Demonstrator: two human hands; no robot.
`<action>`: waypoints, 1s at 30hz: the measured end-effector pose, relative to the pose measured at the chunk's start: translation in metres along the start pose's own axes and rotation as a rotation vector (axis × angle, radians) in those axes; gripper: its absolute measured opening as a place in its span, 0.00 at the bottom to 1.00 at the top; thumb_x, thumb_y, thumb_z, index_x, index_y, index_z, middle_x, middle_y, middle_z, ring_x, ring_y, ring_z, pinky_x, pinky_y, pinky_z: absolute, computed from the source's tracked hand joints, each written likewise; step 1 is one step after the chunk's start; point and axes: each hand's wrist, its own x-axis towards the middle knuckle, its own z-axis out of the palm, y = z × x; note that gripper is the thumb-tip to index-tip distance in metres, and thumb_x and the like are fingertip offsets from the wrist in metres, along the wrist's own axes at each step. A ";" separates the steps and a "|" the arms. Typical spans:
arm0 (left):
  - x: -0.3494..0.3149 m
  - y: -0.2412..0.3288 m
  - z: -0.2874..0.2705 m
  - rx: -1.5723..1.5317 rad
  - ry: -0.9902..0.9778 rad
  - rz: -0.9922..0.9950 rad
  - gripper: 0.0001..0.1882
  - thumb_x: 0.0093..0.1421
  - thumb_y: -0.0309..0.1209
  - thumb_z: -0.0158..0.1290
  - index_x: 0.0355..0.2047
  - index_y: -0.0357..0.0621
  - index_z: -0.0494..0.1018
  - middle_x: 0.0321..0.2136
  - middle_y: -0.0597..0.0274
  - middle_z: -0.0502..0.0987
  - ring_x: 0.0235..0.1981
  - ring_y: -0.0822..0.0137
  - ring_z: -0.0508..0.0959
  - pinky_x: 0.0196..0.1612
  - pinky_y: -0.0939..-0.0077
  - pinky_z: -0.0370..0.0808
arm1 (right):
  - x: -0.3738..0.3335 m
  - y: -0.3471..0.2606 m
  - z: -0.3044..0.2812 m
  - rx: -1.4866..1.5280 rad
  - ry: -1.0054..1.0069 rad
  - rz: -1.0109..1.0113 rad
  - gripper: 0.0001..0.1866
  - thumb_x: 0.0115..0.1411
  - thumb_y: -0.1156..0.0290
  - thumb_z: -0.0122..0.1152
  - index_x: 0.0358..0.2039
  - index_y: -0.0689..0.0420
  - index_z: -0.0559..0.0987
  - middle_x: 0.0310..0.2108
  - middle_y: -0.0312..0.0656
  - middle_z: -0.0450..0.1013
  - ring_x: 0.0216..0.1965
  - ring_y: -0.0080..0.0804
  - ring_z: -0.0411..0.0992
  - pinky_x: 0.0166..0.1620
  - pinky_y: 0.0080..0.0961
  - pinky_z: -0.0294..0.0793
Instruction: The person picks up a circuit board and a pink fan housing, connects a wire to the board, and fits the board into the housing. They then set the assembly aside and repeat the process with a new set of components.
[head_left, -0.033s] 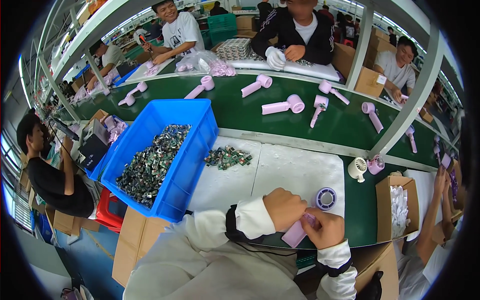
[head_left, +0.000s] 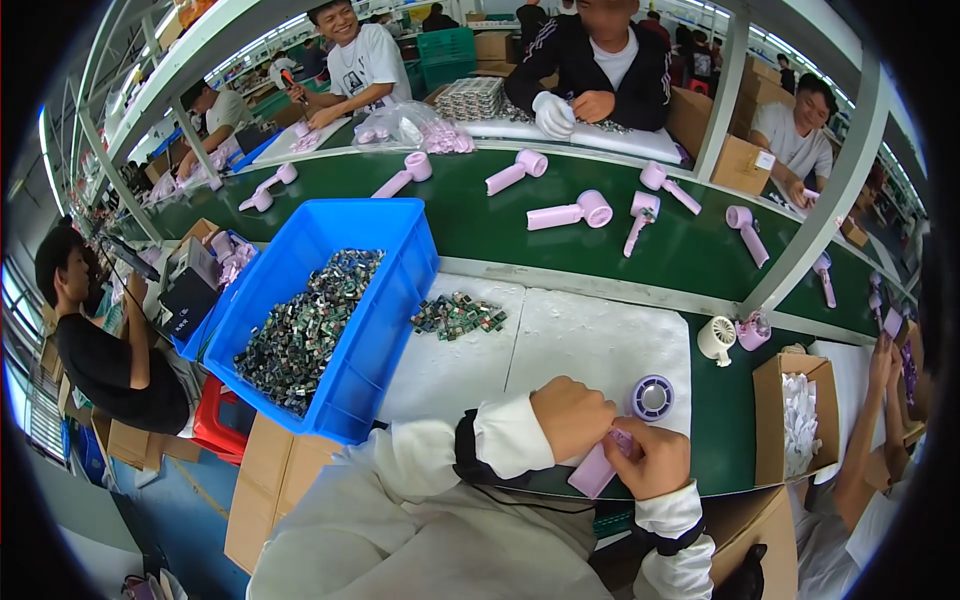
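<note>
- right hand point(head_left: 655, 462) gripping 1 pink handle point(head_left: 594, 474); left hand point(head_left: 572, 413) at it too;
- just beyond the right hand, 1 round fan head point(head_left: 653, 398);
- left of both, 1 blue bin point(head_left: 376, 348)

The pink part point(head_left: 594, 476) I'm holding is showing smooth moulded plastic with a soft sheen; my right hand point(head_left: 660, 462) is covering some of it, so I'm not calling the finish there. My sleeves point(head_left: 512, 436) are showing matt, wrinkled white cloth. The blue bin point(head_left: 385, 345) is shining, slick plastic. Circuit boards point(head_left: 305, 335) are glinting metallic, rough as a heap. The white sheet point(head_left: 600, 345) is looking matt, foam-like, lightly pitted. The green belt point(head_left: 470, 205) is gleaming faintly, smooth. The carton point(head_left: 768, 430) is showing dull brown cardboard.
</note>
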 end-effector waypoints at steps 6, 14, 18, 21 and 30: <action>0.004 0.011 -0.012 -0.070 -0.007 0.020 0.12 0.65 0.36 0.54 0.31 0.39 0.75 0.23 0.54 0.78 0.25 0.49 0.81 0.28 0.58 0.77 | -0.006 0.006 0.004 -0.047 0.018 -0.020 0.09 0.51 0.68 0.72 0.32 0.55 0.84 0.15 0.42 0.74 0.16 0.39 0.73 0.23 0.33 0.71; -0.012 -0.054 -0.033 -0.300 0.348 -0.500 0.17 0.60 0.42 0.59 0.37 0.40 0.76 0.32 0.49 0.81 0.37 0.46 0.82 0.40 0.51 0.78 | -0.005 0.008 0.011 0.046 0.088 0.025 0.08 0.52 0.73 0.71 0.33 0.59 0.85 0.16 0.42 0.73 0.15 0.30 0.70 0.23 0.25 0.68; -0.045 -0.099 -0.009 0.250 0.576 -0.690 0.17 0.58 0.40 0.62 0.41 0.39 0.78 0.39 0.48 0.81 0.48 0.48 0.77 0.49 0.57 0.77 | -0.003 0.000 0.009 0.096 0.083 0.023 0.07 0.53 0.74 0.71 0.33 0.59 0.85 0.19 0.42 0.76 0.16 0.31 0.71 0.23 0.26 0.69; -0.053 -0.109 -0.001 0.150 0.364 -0.820 0.14 0.58 0.38 0.62 0.38 0.40 0.81 0.40 0.51 0.81 0.50 0.48 0.76 0.50 0.56 0.77 | 0.000 0.010 0.005 0.104 0.086 0.051 0.07 0.54 0.73 0.71 0.33 0.59 0.85 0.20 0.42 0.77 0.17 0.32 0.72 0.23 0.27 0.71; -0.053 -0.114 -0.001 0.129 0.294 -0.763 0.10 0.56 0.33 0.63 0.38 0.46 0.84 0.43 0.59 0.82 0.52 0.51 0.76 0.56 0.60 0.74 | -0.001 0.026 0.005 0.109 0.191 0.085 0.06 0.54 0.77 0.70 0.34 0.62 0.84 0.18 0.41 0.73 0.16 0.26 0.66 0.22 0.23 0.65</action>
